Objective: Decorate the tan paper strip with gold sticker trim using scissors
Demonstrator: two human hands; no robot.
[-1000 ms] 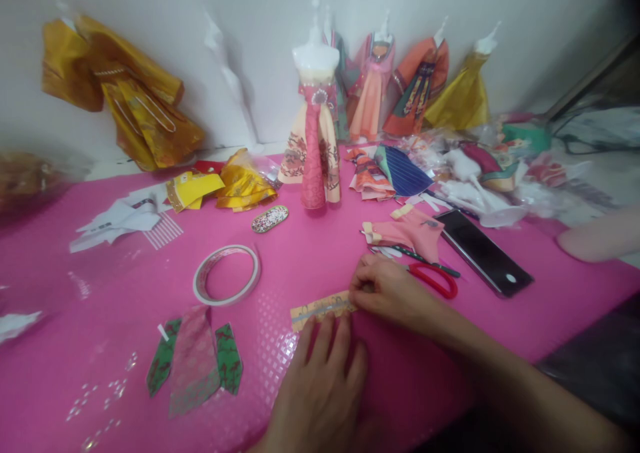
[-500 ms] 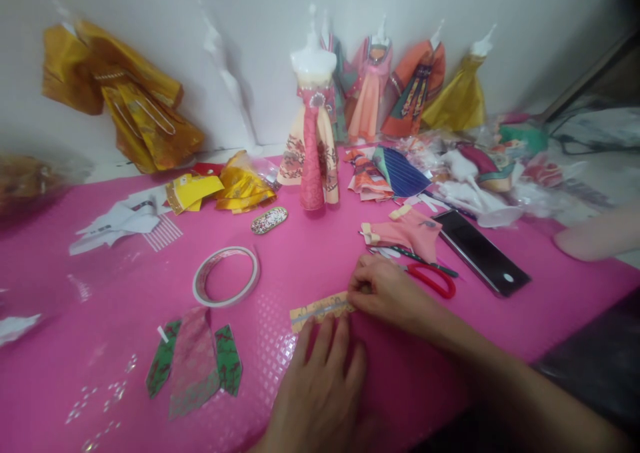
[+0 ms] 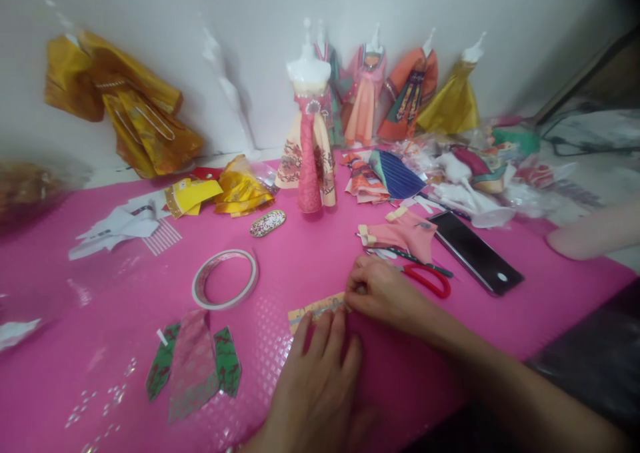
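A short yellow patterned fabric strip [image 3: 323, 302] with a greyish line along it lies on the pink tabletop [image 3: 280, 266]. My left hand [image 3: 315, 373] rests flat, its outstretched fingertips pressing the strip's near edge. At the strip's right end, my right hand [image 3: 383, 296] is closed in a pinch on it; the fingertips are mostly hidden. Just beyond that hand lie red-handled scissors [image 3: 427, 281], partly covered, and a pink doll garment [image 3: 405, 235]. Pink and green cut fabric pieces [image 3: 195, 366] are left of my left hand.
A tape roll [image 3: 197, 293] lies left of the strip, and an oval floral case [image 3: 268, 223] beyond it. A dressed doll form [image 3: 311, 153] stands at centre back, with several more along the wall. At right are a phone [image 3: 477, 253] and another person's arm [image 3: 595, 236].
Both hands stay at the strip. My left fingers have moved slightly forward and cover more of its middle. The whole view has shifted a little.
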